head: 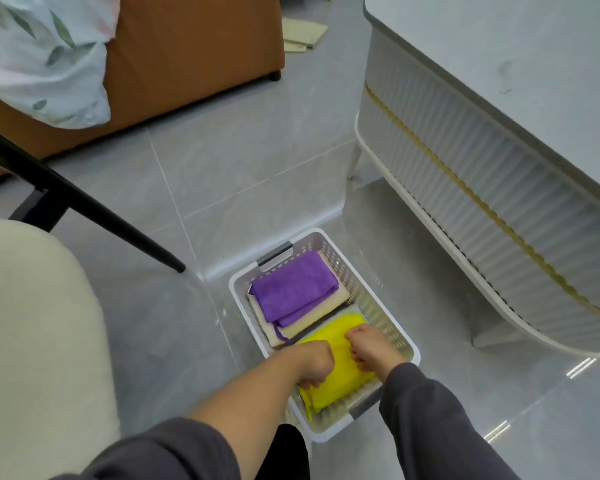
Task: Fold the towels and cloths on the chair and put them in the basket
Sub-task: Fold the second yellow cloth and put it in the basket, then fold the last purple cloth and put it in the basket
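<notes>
The basket is white perforated plastic, smooth, with a slight sheen. In it, the purple cloth and yellow cloth look like soft, matt, fuzzy microfibre, and the cream towel looks coarser. The grey floor tiles are glossy and mirror light. The chair seat is nubby cream fabric; its leg looks like matt black metal. The sofa looks like smooth brown leather.

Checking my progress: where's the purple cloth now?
In the head view, the purple cloth lies folded in the far half of the white basket, atop a cream towel, beyond the yellow cloth.
</notes>
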A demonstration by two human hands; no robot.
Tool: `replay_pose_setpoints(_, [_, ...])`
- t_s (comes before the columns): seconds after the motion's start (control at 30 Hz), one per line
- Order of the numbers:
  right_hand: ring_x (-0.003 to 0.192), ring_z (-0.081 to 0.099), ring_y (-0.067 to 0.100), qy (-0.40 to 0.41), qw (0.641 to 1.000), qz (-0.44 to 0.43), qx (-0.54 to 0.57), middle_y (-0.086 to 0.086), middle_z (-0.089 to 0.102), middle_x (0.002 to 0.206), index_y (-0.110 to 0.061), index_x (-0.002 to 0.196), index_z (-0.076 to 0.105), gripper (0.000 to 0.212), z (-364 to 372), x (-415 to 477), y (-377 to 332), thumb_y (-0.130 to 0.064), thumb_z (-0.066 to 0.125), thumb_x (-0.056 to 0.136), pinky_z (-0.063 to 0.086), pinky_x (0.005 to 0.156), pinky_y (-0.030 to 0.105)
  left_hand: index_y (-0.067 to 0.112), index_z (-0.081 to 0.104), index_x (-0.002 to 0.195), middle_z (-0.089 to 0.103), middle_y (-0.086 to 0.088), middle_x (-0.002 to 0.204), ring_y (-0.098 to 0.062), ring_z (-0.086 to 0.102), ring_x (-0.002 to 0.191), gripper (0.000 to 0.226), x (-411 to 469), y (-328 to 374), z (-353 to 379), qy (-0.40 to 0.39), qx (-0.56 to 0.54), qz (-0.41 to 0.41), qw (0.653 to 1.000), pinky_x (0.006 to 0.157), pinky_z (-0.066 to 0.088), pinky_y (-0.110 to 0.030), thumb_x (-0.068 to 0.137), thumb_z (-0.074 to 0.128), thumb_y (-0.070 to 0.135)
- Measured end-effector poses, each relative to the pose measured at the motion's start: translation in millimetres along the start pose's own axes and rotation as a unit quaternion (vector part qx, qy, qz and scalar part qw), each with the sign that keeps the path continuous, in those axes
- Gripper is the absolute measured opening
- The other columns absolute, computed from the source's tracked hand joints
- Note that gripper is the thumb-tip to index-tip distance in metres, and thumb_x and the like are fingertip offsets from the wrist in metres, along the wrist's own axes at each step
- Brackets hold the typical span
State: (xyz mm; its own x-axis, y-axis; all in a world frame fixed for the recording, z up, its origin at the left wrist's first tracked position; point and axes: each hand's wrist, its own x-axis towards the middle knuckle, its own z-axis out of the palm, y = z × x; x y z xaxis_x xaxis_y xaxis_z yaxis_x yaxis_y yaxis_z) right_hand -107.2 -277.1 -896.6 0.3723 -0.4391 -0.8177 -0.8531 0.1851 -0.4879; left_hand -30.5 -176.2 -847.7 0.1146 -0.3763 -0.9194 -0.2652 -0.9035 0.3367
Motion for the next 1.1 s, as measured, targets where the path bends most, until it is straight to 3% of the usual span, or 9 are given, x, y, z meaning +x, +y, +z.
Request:
replay_pose_setpoints(0.1, [0.055,0.041,0.013,0.003,1.0,0.009,0.023,0.0,0.044,0.067,-0.021,0.071,0.044,0.024,5.3,12.1,5.9,-0.012,0.042,0.093,0.035,0.049,0.024,0.004,0.044,0.12,0.061,-0.025,0.109,-0.032,0.062,0.083,0.033,15.1,-4.6,4.7,0.011,0.015,-0.017,1.0,0.06,0.045,-0.035,0.09,0.032,0.002])
replay_pose_setpoints(0.17, [0.059,0.042,0.011,0.007,1.0,0.005,0.022,-0.003,0.045,0.07,-0.024,0.07,0.042,0.026,7.5,17.2,7.6,-0.013,0.043,0.094,0.038,0.054,0.024,0.003,0.039,0.129,0.056,-0.025,0.12,-0.038,0.057,0.11,0.037,21.3,-6.5,5.1,0.034,0.054,-0.022,0.998,0.077,0.049,-0.041,0.093,0.033,0.006])
replay_pose_setpoints(0.23, [0.062,0.043,0.015,0.011,1.0,-0.002,0.001,-0.002,0.042,0.07,-0.023,0.073,0.043,0.025,10.0,21.1,6.0,-0.012,0.041,0.095,0.037,0.056,0.026,0.002,0.037,0.132,0.049,-0.023,0.131,-0.037,0.05,0.119,0.037,21.6,-5.5,3.6,0.06,0.097,-0.012,0.993,0.09,0.045,-0.04,0.097,0.034,0.012])
replay_pose_setpoints(0.37, [0.063,0.037,0.014,0.039,0.998,-0.013,-0.046,-0.001,0.033,0.068,-0.008,0.093,0.045,0.012,15.2,19.8,2.1,-0.009,0.034,0.098,0.029,0.053,0.019,0.003,0.033,0.135,0.046,-0.022,0.135,-0.036,0.048,0.122,0.04,20.9,-4.6,4.5,0.058,0.102,-0.019,0.993,0.093,0.043,-0.04,0.097,0.035,0.016])
replay_pose_setpoints(0.57, [0.056,0.037,0.013,0.035,0.999,-0.019,-0.003,-0.001,0.041,0.065,-0.017,0.08,0.05,0.018,4.6,-7.7,0.0,-0.011,0.04,0.093,0.03,0.049,0.023,-0.001,0.044,0.131,0.057,-0.016,0.099,-0.032,0.059,0.097,0.041,1.5,-1.2,-5.1,-0.045,0.049,-0.043,0.997,0.07,0.049,-0.035,0.091,0.036,0.007])
replay_pose_setpoints(0.67, [0.056,0.039,0.015,0.046,0.998,-0.041,0.021,0.001,0.043,0.063,-0.018,0.078,0.052,0.022,-5.8,-35.1,-7.7,-0.005,0.039,0.09,0.032,0.051,0.024,-0.002,0.044,0.132,0.056,-0.016,0.102,-0.032,0.058,0.098,0.04,-22.0,-0.1,-18.2,-0.061,0.034,-0.034,0.997,0.073,0.05,-0.037,0.095,0.038,0.008])
replay_pose_setpoints(0.87, [0.067,0.047,0.019,0.063,0.989,-0.091,0.096,0.006,0.046,0.069,-0.019,0.077,0.055,0.029,-20.0,-125.3,-45.9,0.001,0.036,0.086,0.046,0.058,0.029,0.005,0.056,0.124,0.059,-0.005,0.096,-0.018,0.058,0.084,0.032,-131.0,15.5,-41.8,0.103,0.031,0.079,0.991,0.077,0.049,-0.03,0.095,0.045,0.011])
replay_pose_setpoints(1.0, [0.069,0.048,0.017,0.046,0.976,-0.182,0.11,0.005,0.048,0.073,-0.015,0.082,0.056,0.027,-12.0,-201.1,-77.2,0.005,0.038,0.087,0.045,0.06,0.03,0.021,0.06,0.106,0.064,-0.006,0.112,-0.02,0.059,0.104,0.02,-227.3,-2.3,-52.8,0.224,0.037,0.197,0.954,0.089,0.048,-0.031,0.089,0.052,0.014])
replay_pose_setpoints(1.1, [0.068,0.049,0.014,0.025,0.959,-0.259,0.113,0.003,0.05,0.077,-0.016,0.08,0.055,0.03,12.9,-262.0,-104.4,0.008,0.038,0.086,0.044,0.056,0.025,0.022,0.06,0.098,0.068,-0.003,0.106,-0.017,0.061,0.101,0.018,-300.3,-38.8,-53.4,0.303,-0.014,0.249,0.92,0.092,0.048,-0.032,0.088,0.053,0.009])
